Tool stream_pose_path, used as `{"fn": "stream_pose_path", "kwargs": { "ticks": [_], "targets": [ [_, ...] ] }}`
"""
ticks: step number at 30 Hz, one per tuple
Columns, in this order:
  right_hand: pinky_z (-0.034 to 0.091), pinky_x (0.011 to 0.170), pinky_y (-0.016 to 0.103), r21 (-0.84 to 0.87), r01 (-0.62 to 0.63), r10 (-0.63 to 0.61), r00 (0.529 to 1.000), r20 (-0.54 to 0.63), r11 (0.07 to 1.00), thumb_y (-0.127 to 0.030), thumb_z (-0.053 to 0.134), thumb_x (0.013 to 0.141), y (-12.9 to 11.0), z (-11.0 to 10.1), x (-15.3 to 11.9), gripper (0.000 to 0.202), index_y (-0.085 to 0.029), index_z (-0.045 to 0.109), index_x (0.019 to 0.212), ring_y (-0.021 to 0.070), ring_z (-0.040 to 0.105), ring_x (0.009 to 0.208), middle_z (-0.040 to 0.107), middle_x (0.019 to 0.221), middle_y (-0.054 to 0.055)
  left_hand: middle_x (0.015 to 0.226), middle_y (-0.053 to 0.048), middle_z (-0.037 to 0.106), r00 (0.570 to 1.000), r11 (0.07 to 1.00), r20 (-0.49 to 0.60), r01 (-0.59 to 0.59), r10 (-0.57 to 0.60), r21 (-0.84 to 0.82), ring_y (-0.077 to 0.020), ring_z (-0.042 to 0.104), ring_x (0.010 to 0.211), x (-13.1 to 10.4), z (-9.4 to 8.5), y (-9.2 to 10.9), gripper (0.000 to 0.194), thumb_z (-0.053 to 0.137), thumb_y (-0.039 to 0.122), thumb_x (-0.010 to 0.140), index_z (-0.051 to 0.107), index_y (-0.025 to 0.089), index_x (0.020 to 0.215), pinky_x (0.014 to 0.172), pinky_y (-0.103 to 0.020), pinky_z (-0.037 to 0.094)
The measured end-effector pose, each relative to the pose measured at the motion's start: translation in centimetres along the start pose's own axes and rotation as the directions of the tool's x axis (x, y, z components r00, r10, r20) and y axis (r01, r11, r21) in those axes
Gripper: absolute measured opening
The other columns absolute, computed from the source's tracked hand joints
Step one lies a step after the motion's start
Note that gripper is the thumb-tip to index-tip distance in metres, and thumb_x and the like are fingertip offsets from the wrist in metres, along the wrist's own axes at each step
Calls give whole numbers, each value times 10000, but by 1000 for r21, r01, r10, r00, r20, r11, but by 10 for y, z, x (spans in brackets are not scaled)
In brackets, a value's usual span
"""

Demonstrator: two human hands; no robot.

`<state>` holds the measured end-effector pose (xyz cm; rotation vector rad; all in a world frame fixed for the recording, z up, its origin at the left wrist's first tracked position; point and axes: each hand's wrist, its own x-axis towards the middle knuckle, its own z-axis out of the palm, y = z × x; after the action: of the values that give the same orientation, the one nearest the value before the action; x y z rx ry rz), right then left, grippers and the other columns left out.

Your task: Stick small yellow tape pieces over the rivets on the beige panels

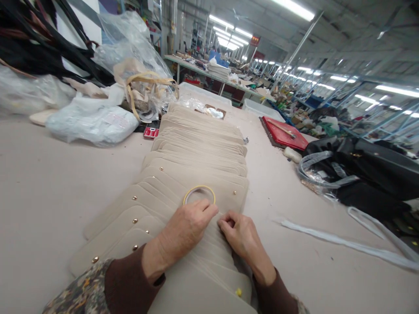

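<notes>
A long fanned row of beige panels (199, 159) with rounded corners lies on the table before me, several with small gold-coloured studs. My left hand (188, 222) is closed on a thin roll of yellow tape (199, 188), whose ring stands up above my knuckles. Close beside it, my right hand (240, 231) is pinched over the right side of the panels. Its thumb meets the index finger, and whatever lies between them is too small to make out. A yellow scrap (238, 292) sits on a near panel.
Plastic-wrapped bundles (93, 122) lie at the left, with a red card (151, 131) near them. At the right are a red board (283, 133), black bags (369, 174) and a white strip (340, 241). Clear bins (206, 93) stand at the far edge.
</notes>
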<state>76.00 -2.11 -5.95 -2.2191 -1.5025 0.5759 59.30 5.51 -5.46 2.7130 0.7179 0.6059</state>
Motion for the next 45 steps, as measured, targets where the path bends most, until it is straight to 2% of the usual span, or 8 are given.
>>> {"fn": "stream_pose_path", "kwargs": {
  "ticks": [9,16,23,28,31,33,36,45],
  "targets": [
    [456,603,241,390,266,-187,955,-229,882,-256,558,879,6,-5,-10,128,-184,657,843,140,593,646,674,738,13,1104,-61,698,967,958,-209,-188,143,-215,-150,685,943,-2,4,-2,425,424,210,994,350,199,1412,794,-245,559],
    [506,755,266,155,647,-569,742,-356,747,-98,508,895,2,-9,-16,172,-182,641,965,155,625,828,689,896,64,1123,-101,693,973,965,-154,-199,173,-171,-179,692,954,-2,10,2,401,408,240,1000,335,157,1385,784,-283,575],
    [466,590,233,-23,632,-574,688,-445,775,-74,500,834,5,1,-19,160,-185,604,785,124,574,583,628,659,9,912,-27,683,987,958,-45,-160,153,-239,-160,672,801,-2,5,6,170,380,195,993,523,185,1084,681,-253,520],
    [476,594,232,41,530,-449,754,-480,847,-95,527,797,-1,1,-23,154,-184,651,774,118,586,565,654,661,6,755,-10,622,991,972,-67,-129,118,-194,-156,616,681,3,5,7,209,375,210,993,547,178,880,602,-251,452],
    [469,540,226,293,375,-236,878,-416,879,-180,565,802,-7,-2,-22,110,-182,657,740,115,571,518,641,605,-7,721,-14,590,981,972,-141,-156,132,-176,-155,584,654,6,3,13,237,356,196,992,544,171,850,580,-253,425],
    [455,482,220,521,201,-33,949,-313,829,-267,595,802,-5,-5,-17,138,-178,639,706,110,547,459,602,534,-26,705,-8,573,963,965,-217,-196,157,-174,-146,566,641,7,3,15,238,355,189,992,535,173,836,579,-247,416],
    [462,455,223,708,5,165,971,-171,706,-370,662,756,9,-12,-9,217,-162,638,698,110,546,423,591,503,-32,723,-2,579,950,976,-275,-186,150,-110,-138,563,663,7,5,14,197,381,184,990,532,176,864,594,-239,413],
    [483,495,246,618,-38,118,989,-88,785,-480,669,768,39,-7,-1,345,-138,703,797,125,558,494,628,581,9,907,-57,619,989,976,148,-37,5,213,-239,536,856,16,12,6,78,499,150,927,562,179,891,769,-376,442]
  ]
}}
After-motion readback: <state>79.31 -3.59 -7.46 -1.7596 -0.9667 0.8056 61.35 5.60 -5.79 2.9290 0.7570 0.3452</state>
